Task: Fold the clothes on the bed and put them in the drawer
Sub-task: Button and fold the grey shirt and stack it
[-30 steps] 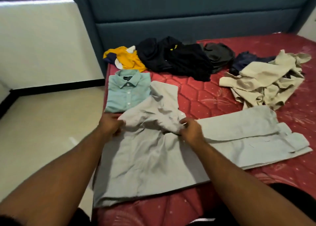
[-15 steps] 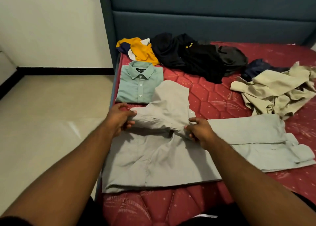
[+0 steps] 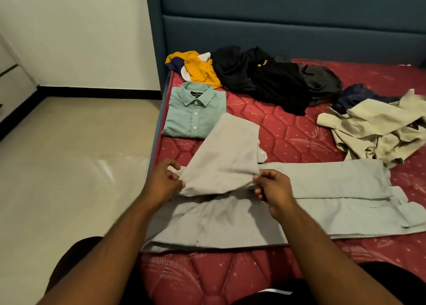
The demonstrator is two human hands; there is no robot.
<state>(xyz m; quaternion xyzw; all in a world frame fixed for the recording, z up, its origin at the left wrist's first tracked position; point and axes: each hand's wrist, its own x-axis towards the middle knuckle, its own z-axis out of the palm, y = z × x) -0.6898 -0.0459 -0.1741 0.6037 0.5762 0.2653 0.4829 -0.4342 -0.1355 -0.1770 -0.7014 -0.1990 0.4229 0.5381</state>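
A light grey shirt (image 3: 221,219) lies flat near the front edge of the red mattress (image 3: 288,134), its body stretching to the right. One sleeve (image 3: 226,159) is lifted and points away from me. My left hand (image 3: 162,181) pinches the sleeve's left corner and my right hand (image 3: 273,190) pinches its right corner, holding the fold taut. A folded green shirt (image 3: 196,113) sits behind it at the bed's left edge.
Unfolded clothes lie farther back: a yellow garment (image 3: 196,68), black garments (image 3: 265,78), a dark grey one (image 3: 322,81), a navy one (image 3: 355,94) and beige trousers (image 3: 378,129). A teal headboard (image 3: 288,21) backs the bed. Tiled floor (image 3: 76,154) lies left; a drawer front (image 3: 10,85) shows far left.
The sleeve has been pulled flatter and tauter between my hands, which moved slightly apart. My head has turned left, so the whole scene sits further right in view.
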